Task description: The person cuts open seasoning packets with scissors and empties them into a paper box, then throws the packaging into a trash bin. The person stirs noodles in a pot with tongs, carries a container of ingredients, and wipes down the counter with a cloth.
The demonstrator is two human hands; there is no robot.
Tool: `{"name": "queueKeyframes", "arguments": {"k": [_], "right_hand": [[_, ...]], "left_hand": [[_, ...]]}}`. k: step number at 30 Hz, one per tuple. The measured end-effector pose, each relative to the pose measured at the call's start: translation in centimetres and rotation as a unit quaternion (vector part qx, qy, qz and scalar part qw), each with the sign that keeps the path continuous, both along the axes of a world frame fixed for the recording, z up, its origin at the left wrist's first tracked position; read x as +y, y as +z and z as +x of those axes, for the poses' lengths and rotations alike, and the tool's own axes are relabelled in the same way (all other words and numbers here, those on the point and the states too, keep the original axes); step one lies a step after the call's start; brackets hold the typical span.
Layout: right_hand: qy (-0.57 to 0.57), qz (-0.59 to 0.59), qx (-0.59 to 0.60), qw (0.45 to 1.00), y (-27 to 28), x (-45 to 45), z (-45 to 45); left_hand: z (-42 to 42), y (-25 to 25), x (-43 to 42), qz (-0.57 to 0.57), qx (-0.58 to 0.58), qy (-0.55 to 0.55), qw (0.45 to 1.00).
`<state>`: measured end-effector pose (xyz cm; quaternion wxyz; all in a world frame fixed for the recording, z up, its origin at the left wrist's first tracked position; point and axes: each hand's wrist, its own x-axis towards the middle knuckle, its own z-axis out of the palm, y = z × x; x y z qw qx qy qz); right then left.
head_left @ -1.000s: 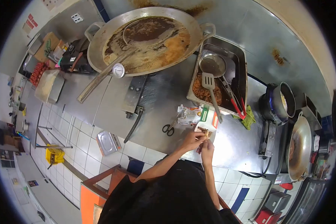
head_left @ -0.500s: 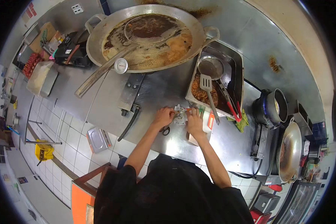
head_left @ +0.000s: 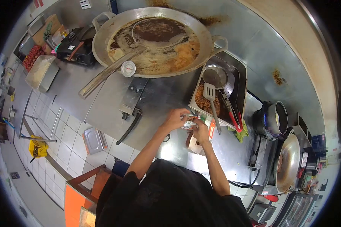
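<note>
A small white printed packet (head_left: 188, 123), crumpled and shiny like plastic, is up off the steel counter between my hands. My left hand (head_left: 176, 119) has its fingers closed on the packet's left side. On the other side my right hand (head_left: 201, 132) pinches it, fingers bent. What is inside the packet I cannot make out. A black scissors handle loop (head_left: 166, 138) shows beside my left forearm; the rest is hidden. Under my right wrist sits a pale container (head_left: 195, 146) with something brown at its edge. Near my right fingers stands an orange-and-white box (head_left: 211, 128).
A huge wok of dark oil (head_left: 159, 72) holds a long-handled strainer (head_left: 102, 77), with a dial thermometer (head_left: 128, 68) at its rim. A steel tray (head_left: 241, 75) to the right carries a slotted turner (head_left: 210, 92) and red-handled tongs (head_left: 233, 117). A green cloth (head_left: 243, 132) lies beside it.
My hands have lifted the packet from the counter and brought it closer together between them, now crumpled. My right hand has turned inward. The view has shifted slightly.
</note>
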<state>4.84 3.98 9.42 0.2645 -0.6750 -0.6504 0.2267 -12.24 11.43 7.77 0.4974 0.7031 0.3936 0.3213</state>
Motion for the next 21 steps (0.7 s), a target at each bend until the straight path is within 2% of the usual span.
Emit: {"name": "queueKeyframes", "arguments": {"k": [2,3,4,5,6,8,9,11,12,14,15,16,17,18,20,21], "right_hand": [[-0.031,-0.008,0.045,0.998,-0.6,-0.5,0.8],[-0.038,0.014,0.088,0.995,-1.5,-0.8,1.2],[-0.044,0.036,0.131,0.99,-2.2,-1.0,1.5],[-0.043,0.106,0.126,0.985,-3.1,-1.1,1.6],[-0.047,0.11,0.129,0.984,-3.4,-1.2,1.6],[-0.123,0.033,0.197,0.972,-3.6,-1.4,1.6],[-0.15,0.008,0.221,0.964,-3.7,-1.4,1.5],[-0.175,0.013,0.26,0.95,-3.4,-1.2,0.9],[-0.185,0.017,0.274,0.944,-3.2,-1.1,0.5],[-0.15,0.074,0.292,0.942,-2.6,-1.3,0.0],[-0.141,0.127,0.266,0.945,-1.9,-1.3,-0.5],[-0.168,0.086,0.273,0.943,-0.9,-1.6,-0.8],[-0.162,0.093,0.304,0.934,-1.7,-1.5,-0.8],[-0.156,0.101,0.335,0.924,-2.6,-1.5,-0.8],[-0.155,0.1,0.409,0.893,-2.0,-2.2,-1.5],[-0.13,0.07,0.398,0.905,-1.4,-2.9,-1.3]], "left_hand": [[-1.4,3.1,-1.0,0.023,-0.098,0.118,0.988],[-2.2,3.3,-1.4,0.026,-0.097,0.111,0.989],[-3.3,3.2,-2.2,-0.009,-0.085,0.162,0.983],[-4.0,3.1,-3.1,-0.043,-0.071,0.214,0.973],[-4.3,2.8,-4.4,-0.04,-0.068,0.209,0.975],[-4.7,1.5,-7.4,0.109,0.11,0.268,0.951],[-4.4,1.0,-8.5,0.113,0.113,0.262,0.952],[-3.6,-0.1,-10.1,0.155,0.235,0.235,0.93],[-3.6,-1.2,-10.3,0.161,0.237,0.228,0.931],[-3.2,-3.8,-10.3,0.098,0.207,0.226,0.947],[-3.2,-4.6,-10.2,0.102,0.207,0.211,0.95],[-3.5,-5.2,-10.1,0.077,0.158,0.241,0.954],[-3.9,-5.7,-10.0,0.049,0.111,0.27,0.955],[-4.3,-5.5,-10.0,0.051,0.112,0.253,0.96],[-5.1,-4.1,-9.8,0.054,0.052,0.321,0.944],[-5.2,-3.6,-9.8,0.053,0.054,0.307,0.949]]}}
